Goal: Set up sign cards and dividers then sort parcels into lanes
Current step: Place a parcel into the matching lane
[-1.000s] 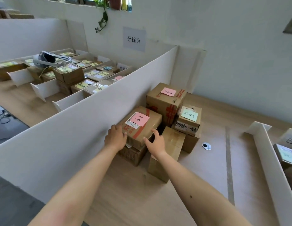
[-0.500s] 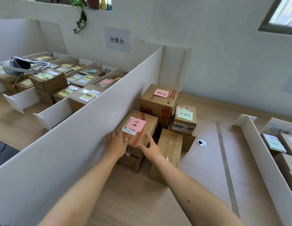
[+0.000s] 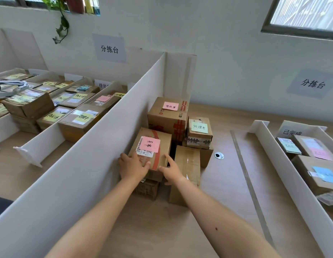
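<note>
Left hand [image 3: 133,165] and right hand [image 3: 171,171] grasp the pink-noted parcel [image 3: 163,146], centre frame. Advise a level lift, clear of the divider [image 3: 106,146] and the plain box [image 3: 188,164].

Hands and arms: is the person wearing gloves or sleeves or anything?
No gloves: the left hand and right hand are bare, with no rings or watch showing. No sleeves are in view. The right forearm has one small mole.
</note>
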`<action>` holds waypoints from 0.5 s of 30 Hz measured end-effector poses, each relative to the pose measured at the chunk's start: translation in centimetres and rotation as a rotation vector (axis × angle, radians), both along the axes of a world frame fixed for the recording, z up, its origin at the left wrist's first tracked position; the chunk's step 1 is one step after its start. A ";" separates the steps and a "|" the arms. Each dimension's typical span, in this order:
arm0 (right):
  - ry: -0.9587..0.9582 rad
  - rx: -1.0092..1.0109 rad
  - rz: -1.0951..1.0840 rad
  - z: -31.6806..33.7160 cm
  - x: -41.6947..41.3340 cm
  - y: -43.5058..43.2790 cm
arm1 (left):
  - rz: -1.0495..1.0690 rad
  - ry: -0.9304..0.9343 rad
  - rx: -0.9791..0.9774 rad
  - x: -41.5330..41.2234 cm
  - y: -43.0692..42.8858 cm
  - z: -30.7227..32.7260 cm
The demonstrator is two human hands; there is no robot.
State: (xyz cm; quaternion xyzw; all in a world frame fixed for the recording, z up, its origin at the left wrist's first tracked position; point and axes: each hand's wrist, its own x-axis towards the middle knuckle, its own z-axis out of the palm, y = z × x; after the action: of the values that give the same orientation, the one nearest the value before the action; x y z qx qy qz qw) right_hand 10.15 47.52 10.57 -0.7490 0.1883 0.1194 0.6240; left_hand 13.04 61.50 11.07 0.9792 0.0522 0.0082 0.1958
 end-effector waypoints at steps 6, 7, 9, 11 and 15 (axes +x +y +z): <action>0.035 0.064 -0.076 0.8 -0.8 -1.1 | -0.027 -0.156 -0.141 -1.0 -1.5 0.9; 0.042 0.088 -0.092 1.0 -1.0 -1.4 | -0.017 -0.171 -0.181 -1.2 -1.7 1.0; 0.049 0.143 -0.119 1.4 -1.4 -2.0 | -0.011 -0.207 -0.257 -1.5 -2.1 1.1; 0.025 0.166 -0.123 1.8 -1.8 -2.7 | -0.023 -0.250 -0.301 -1.8 -2.3 0.9; -0.052 0.145 -0.122 2.6 -2.7 -4.2 | -0.059 -0.294 -0.349 -2.3 -3.3 0.5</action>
State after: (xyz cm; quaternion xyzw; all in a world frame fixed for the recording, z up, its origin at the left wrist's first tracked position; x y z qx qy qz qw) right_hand 7.50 43.33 13.13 -0.6918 0.2083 0.0748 0.6874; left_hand 10.69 58.21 11.57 0.9198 -0.0052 0.1360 0.3679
